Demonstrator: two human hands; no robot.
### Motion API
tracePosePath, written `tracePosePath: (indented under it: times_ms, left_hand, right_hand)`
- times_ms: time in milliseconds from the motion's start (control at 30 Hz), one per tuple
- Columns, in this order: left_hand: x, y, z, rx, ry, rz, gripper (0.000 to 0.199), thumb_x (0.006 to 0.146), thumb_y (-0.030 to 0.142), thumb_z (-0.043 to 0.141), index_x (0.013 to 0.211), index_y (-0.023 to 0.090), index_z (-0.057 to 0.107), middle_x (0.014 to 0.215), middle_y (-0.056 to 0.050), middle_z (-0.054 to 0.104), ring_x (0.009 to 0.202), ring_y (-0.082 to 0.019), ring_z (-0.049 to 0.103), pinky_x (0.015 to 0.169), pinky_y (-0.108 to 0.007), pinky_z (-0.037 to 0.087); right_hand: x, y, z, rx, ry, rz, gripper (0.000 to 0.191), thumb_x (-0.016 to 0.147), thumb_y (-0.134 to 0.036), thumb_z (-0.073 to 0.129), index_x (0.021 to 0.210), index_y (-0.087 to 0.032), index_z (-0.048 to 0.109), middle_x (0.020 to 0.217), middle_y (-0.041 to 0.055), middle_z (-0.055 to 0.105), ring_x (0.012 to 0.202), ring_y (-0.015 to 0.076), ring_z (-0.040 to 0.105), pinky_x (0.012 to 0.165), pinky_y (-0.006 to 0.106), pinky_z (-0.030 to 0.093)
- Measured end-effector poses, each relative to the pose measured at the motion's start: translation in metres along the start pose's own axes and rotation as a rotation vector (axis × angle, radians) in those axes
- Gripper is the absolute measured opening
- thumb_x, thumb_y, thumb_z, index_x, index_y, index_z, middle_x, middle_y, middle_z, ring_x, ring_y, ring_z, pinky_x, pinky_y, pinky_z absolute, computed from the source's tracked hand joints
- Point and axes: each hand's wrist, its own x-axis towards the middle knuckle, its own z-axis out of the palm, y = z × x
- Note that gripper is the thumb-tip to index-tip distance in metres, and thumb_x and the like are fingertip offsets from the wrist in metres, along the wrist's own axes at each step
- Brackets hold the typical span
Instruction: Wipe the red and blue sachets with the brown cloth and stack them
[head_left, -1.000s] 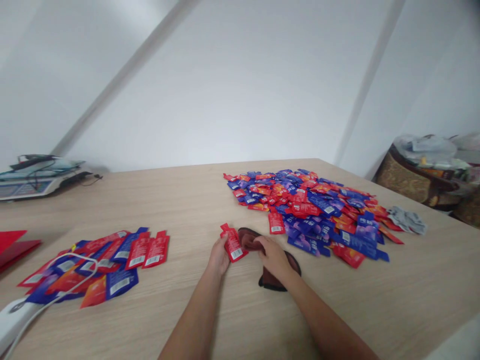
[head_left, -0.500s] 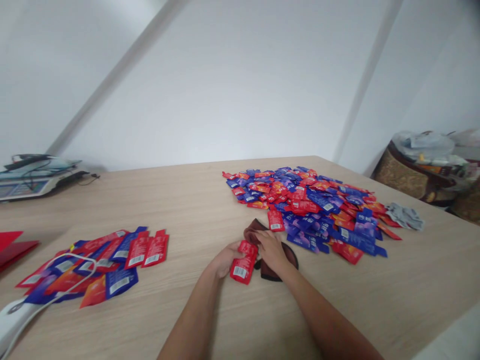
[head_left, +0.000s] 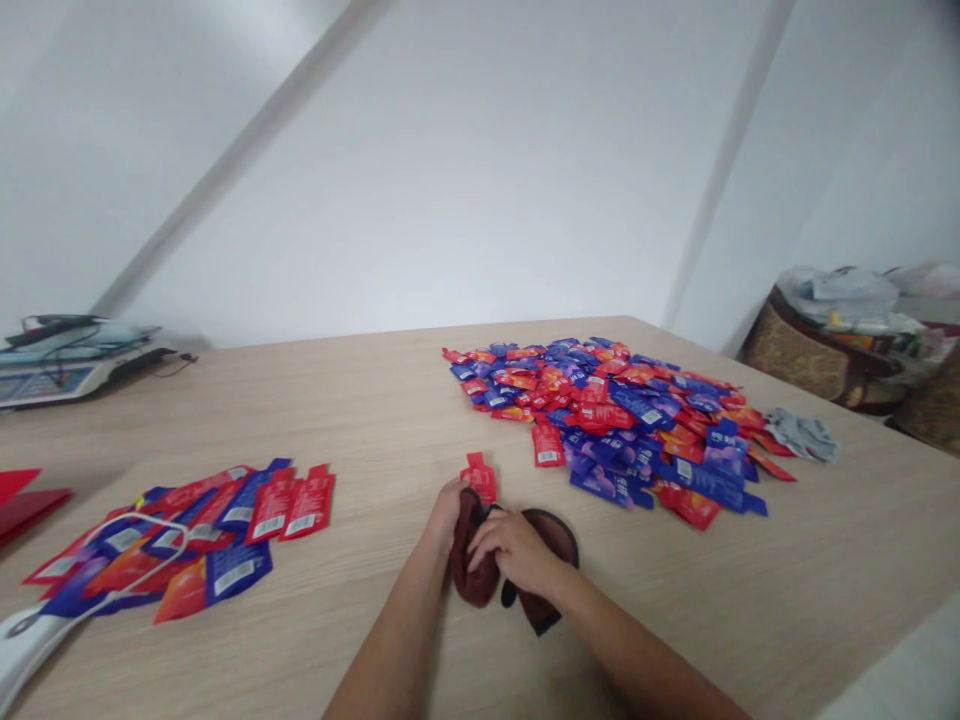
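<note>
A red packet (head_left: 481,479) stands upright in my left hand (head_left: 447,512), whose fingers are partly hidden behind brown cloth. My right hand (head_left: 517,552) grips this dark brown cloth with black edging (head_left: 471,575) and presses a fold of it over the lower face of the packet. Another part of the cloth, with a rounded black border, hangs out to the right beneath my right wrist. Just beyond the hands, a single red packet (head_left: 547,446) lies at the near edge of a large heap of red and blue packets (head_left: 600,400).
Several red and blue packets (head_left: 240,565) lie spread on the left, with a white cable (head_left: 139,580) and a white handled device (head_left: 30,640) over them. A scale (head_left: 67,380) stands at the back left. Grey gloves (head_left: 802,434) lie right of the heap. Bags fill an armchair (head_left: 795,350).
The brown cloth has come across to the left and now covers the packet's lower part, with my right hand on it. The packet has turned and moved slightly up.
</note>
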Motion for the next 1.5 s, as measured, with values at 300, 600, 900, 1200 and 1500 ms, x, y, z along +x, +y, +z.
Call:
tracePosePath:
  times_ms: [300,600,900,1200,1500]
  left_hand:
    - [-0.015,0.013,0.006,0.469,0.358,0.578,0.029,0.065,0.008,0.063,0.092,0.019,0.061,0.133,-0.013,0.046,0.138,-0.027,0.017,0.114,-0.038,0.009]
    - [-0.027,0.008,-0.009,0.949,0.185,0.506,0.042,0.071,0.022,0.060,0.113,0.022,0.061,0.146,-0.011,0.034,0.140,-0.027,0.008,0.111,-0.040,-0.012]
    - [-0.065,0.109,-0.152,2.040,0.608,0.361,0.050,0.088,0.037,0.033,0.138,0.031,0.037,0.148,-0.005,0.032,0.134,-0.036,0.024,0.102,-0.066,0.005]
    - [-0.089,0.113,-0.155,2.067,0.748,0.429,0.049,0.085,0.027,0.034,0.131,0.017,0.049,0.146,-0.011,0.035,0.139,-0.035,0.003,0.105,-0.061,-0.004]
    - [0.022,-0.017,0.069,0.940,-0.183,0.639,0.057,0.072,0.033,0.064,0.125,0.017,0.052,0.144,-0.018,0.034,0.139,-0.030,0.014,0.111,-0.045,-0.004]
  right_hand:
    - [-0.004,0.022,-0.035,0.375,0.435,0.096,0.034,0.052,-0.016,0.039,0.062,-0.021,0.071,0.074,0.0049,0.071,0.077,0.0219,0.065,0.075,0.033,0.050]
    - [-0.016,0.047,-0.074,0.365,0.954,0.220,0.031,0.055,-0.018,0.046,0.073,-0.021,0.071,0.084,0.0029,0.071,0.089,0.0232,0.063,0.083,0.036,0.047]
    - [-0.021,0.077,-0.085,0.611,1.285,0.172,0.035,0.056,-0.012,0.049,0.083,-0.018,0.070,0.085,0.0008,0.071,0.080,0.0174,0.064,0.072,0.029,0.048]
    - [-0.027,0.090,-0.102,0.719,1.512,0.152,0.032,0.054,-0.009,0.052,0.080,-0.019,0.068,0.076,-0.0023,0.066,0.067,0.0132,0.062,0.055,0.022,0.047]
    - [-0.024,0.084,-0.097,0.752,1.421,0.139,0.031,0.056,-0.012,0.052,0.084,-0.018,0.066,0.082,-0.0011,0.068,0.070,0.0141,0.062,0.060,0.023,0.046]
